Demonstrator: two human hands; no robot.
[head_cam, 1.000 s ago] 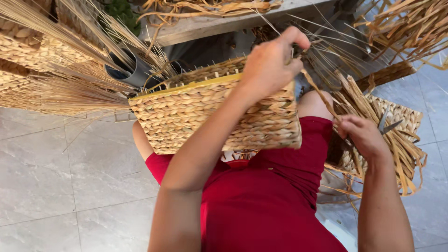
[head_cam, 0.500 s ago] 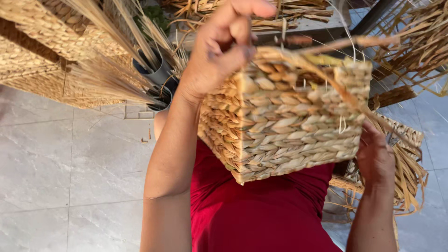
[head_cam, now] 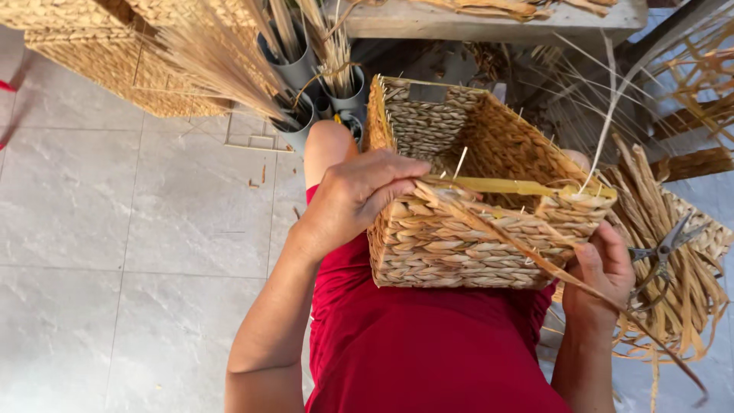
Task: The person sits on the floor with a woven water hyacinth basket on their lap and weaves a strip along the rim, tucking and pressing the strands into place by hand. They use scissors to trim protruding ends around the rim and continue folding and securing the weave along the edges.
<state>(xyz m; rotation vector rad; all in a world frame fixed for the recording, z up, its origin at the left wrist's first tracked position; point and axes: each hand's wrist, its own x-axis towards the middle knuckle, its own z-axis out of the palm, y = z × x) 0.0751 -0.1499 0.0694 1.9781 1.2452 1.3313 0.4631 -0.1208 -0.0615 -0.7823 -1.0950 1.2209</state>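
Woven basket (head_cam: 459,237) held on lap, open side up.
Left hand (head_cam: 359,195) grips the near rim; right hand (head_cam: 604,268) closed on basket's right corner, beside scissors (head_cam: 664,248).

A single head-worn camera looks steeply down, close over the person's lap. The tiled floor (head_cam: 115,229) fills nine o'clock. The table (head_cam: 489,19) edges twelve o'clock.

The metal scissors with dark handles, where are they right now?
In the head view, the metal scissors lie at far right on a heap of dried straw strips, just beyond the right hand beside the rectangular woven basket.
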